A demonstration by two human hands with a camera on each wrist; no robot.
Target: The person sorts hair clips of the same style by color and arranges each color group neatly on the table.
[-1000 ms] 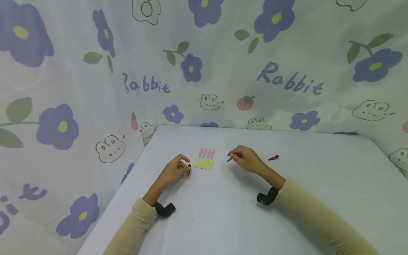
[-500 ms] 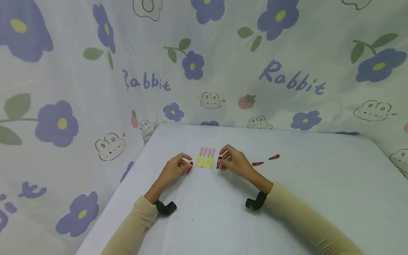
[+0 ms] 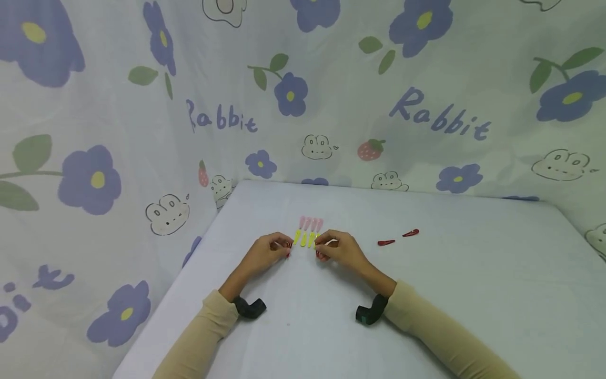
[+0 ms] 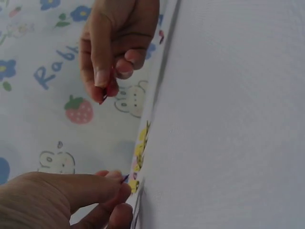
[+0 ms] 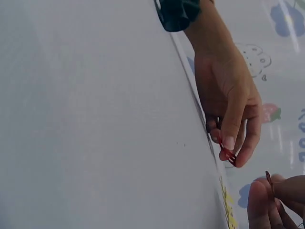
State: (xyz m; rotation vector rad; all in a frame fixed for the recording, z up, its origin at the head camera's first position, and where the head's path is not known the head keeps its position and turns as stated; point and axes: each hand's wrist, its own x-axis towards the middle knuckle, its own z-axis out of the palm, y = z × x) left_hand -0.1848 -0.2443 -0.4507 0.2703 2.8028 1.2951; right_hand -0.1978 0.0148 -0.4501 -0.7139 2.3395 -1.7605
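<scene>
Pinching a small red teardrop hair clip, the left hand flanks a row of slim yellow clips. The right hand pinches another red clip at the row's other end.

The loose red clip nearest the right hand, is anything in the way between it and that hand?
Nothing visible: in the head view, only bare white tabletop lies between the right hand and that loose red clip. The hand is pinching another red clip, though.

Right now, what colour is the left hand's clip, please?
Red clip, clearest in the right wrist view.
</scene>
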